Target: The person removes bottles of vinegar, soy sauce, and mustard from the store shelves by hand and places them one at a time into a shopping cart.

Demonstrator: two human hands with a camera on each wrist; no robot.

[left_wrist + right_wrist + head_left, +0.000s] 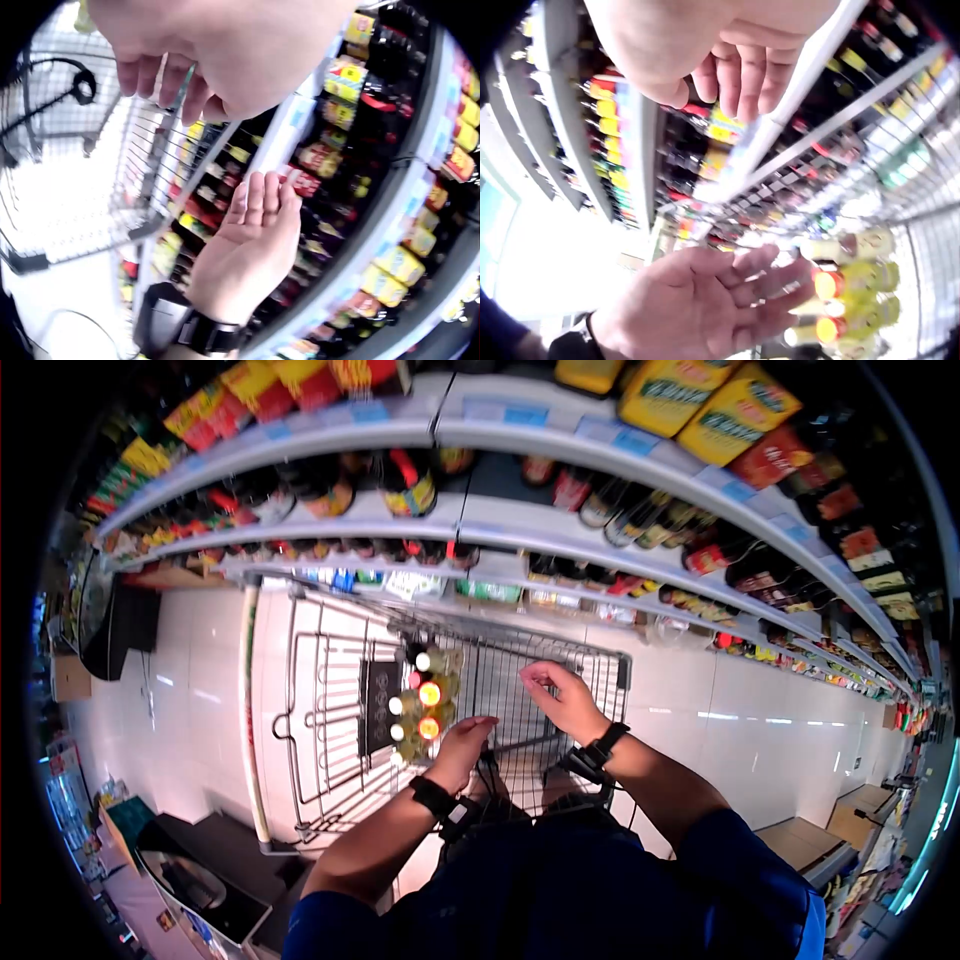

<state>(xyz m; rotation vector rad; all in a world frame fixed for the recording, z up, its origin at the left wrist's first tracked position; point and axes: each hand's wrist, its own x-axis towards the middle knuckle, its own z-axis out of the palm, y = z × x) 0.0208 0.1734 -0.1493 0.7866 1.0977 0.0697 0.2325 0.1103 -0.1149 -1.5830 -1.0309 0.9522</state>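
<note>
Left hand at the bottles, right hand off to the side over the cart.
The cluster of yellow bottles sits in the wire cart, caps facing up as far as I can tell, just ahead of the left hand. Its straight, slightly spread fingers almost reach the nearest cap; whether they touch it I cannot tell. The right hand hovers farther right above the basket mesh, fingers relaxed, holding nothing, clearly the farther of the two. Stocked shelves run beyond the cart.
</note>
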